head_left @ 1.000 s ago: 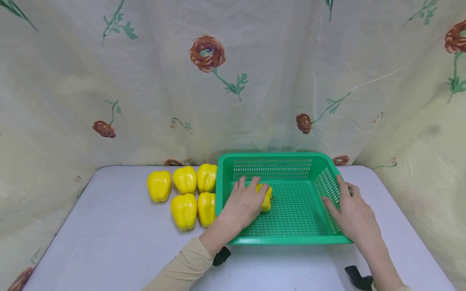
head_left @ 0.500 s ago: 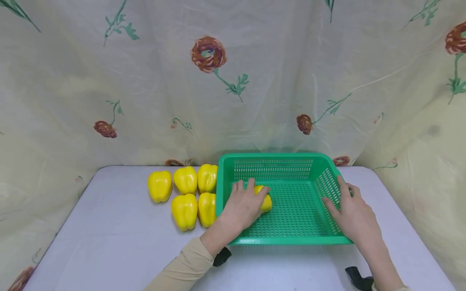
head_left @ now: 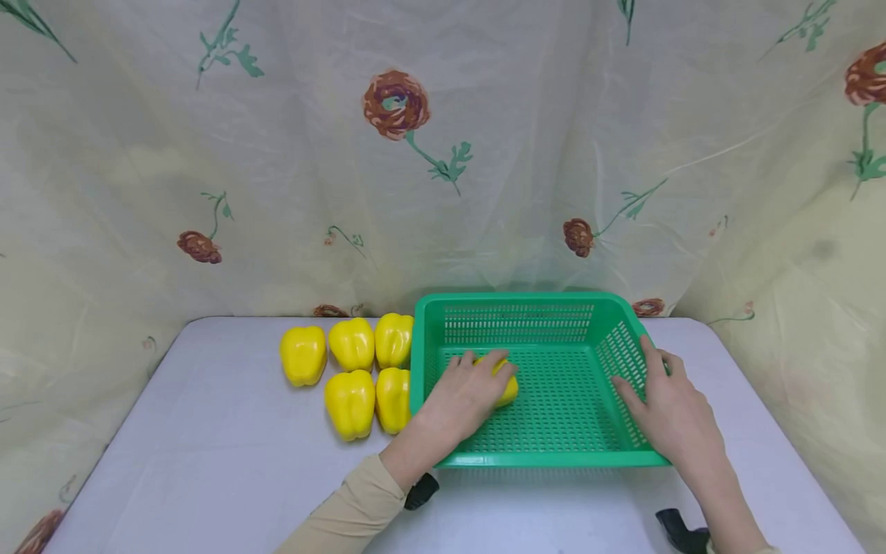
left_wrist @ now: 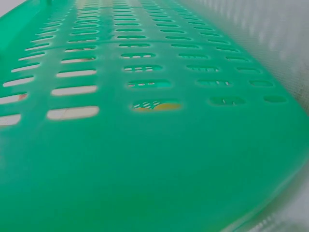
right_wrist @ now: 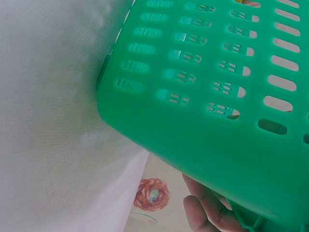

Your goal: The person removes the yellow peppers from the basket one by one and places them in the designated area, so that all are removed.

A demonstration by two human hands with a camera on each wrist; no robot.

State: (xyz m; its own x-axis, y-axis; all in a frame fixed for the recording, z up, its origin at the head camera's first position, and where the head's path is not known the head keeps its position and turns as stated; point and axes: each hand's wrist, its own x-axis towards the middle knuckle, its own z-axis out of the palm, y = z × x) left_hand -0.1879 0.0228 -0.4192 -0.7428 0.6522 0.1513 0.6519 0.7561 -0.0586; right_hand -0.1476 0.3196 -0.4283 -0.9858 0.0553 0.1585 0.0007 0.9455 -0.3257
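Note:
In the head view a yellow bell pepper [head_left: 508, 394] lies inside the green perforated basket [head_left: 540, 459], toward its left side. My left hand [head_left: 462, 400] reaches over the basket's left rim and holds the pepper, its fingers covering much of it. On the right side my right hand [head_left: 678, 415] grips the basket's rim, thumb on the inner side. The right wrist view shows fingers [right_wrist: 205, 210] of that hand below the basket wall [right_wrist: 207, 140]. Basket wall [left_wrist: 145, 164] fills most of the left wrist view; a sliver of yellow shows through one slot.
Several yellow bell peppers [head_left: 350, 404] stand in two rows on the white-covered table [head_left: 208, 469], left of the basket and close against it. Behind the table hangs a flowered curtain [head_left: 484, 231]. Dark wrist-worn pieces [head_left: 681, 531] show near both wrists.
The pepper under my left hand has turned, and its visible side differs. My left fingers have shifted slightly over it. The right hand and the basket stay in place.

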